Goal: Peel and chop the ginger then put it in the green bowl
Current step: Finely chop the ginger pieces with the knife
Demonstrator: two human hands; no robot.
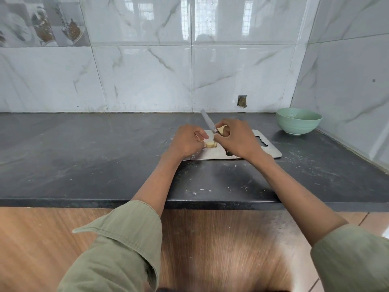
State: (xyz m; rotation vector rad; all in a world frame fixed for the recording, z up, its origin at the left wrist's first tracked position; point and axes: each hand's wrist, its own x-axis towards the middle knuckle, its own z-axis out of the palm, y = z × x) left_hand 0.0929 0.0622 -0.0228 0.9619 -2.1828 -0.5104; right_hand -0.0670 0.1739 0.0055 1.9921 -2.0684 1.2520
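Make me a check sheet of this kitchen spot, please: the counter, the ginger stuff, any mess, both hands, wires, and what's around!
Surface: dark countertop, scuffed, pale specks near its front edge.
Job's things: peeled ginger on metal cutting board; knife blade angled up toward the wall; green bowl at back right, contents unclear.
Clutter: nothing seen beyond specks.
Grippers: left hand holds the ginger; right hand grips the knife and seemingly another ginger piece.
Cables: nothing seen.
Surroundings: marble-look wall tiles, small hole in wall, wooden cabinet front.

Glossy marble-look wall tiles (147, 76) reflect window light — dark stone counter (84, 161), wood-grain cabinet front (42, 239) below.
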